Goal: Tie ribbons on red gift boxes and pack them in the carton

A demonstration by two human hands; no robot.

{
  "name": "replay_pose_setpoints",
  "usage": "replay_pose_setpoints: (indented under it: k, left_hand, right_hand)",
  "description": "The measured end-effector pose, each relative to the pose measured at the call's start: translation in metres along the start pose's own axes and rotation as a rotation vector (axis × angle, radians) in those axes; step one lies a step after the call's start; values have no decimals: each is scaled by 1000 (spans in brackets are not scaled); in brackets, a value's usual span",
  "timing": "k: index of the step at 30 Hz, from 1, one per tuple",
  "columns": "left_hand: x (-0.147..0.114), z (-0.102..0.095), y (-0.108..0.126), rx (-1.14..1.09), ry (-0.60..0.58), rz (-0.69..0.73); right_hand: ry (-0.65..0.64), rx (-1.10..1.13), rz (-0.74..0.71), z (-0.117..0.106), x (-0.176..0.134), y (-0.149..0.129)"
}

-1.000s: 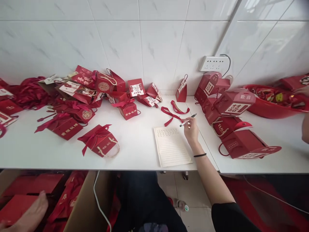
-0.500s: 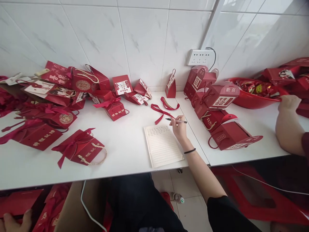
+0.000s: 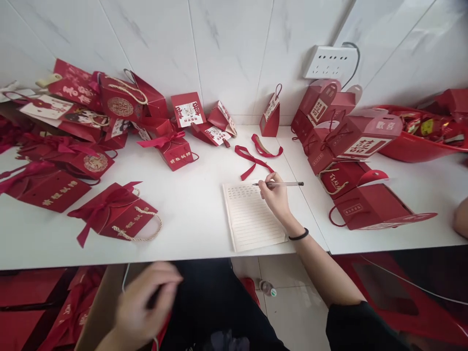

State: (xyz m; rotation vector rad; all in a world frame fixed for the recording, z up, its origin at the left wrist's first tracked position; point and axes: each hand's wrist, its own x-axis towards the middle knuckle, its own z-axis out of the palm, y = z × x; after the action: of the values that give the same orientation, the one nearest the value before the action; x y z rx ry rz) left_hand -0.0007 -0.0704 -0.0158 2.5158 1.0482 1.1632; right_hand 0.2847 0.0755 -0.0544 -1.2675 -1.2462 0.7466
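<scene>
With your right hand point(image 3: 276, 195) pinching the pen point(image 3: 280, 184) over the top lines of the notebook point(image 3: 252, 219) near the table point(image 3: 197, 214) edge, rest your wrist on the page; your left hand point(image 3: 146, 300), blurred below, shows no discernible grip.

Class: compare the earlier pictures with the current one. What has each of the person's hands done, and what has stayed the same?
The left hand has come up from the cardboard box under the table to the lap, blurred, grip unclear. The right hand swung the pen down, its tip now on the notepad. The red gift bags and the loose ribbon lie as before.
</scene>
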Motion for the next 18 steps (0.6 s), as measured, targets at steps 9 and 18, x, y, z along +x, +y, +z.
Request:
replay_pose_setpoints:
  k: [9,18]
  left_hand:
    - [70,156,16,16,-371,373]
    - [48,182,9,324,-24,469]
  right_hand:
    - [-191,109,156,1,1,13]
    - [-177,20,250,7,13,14]
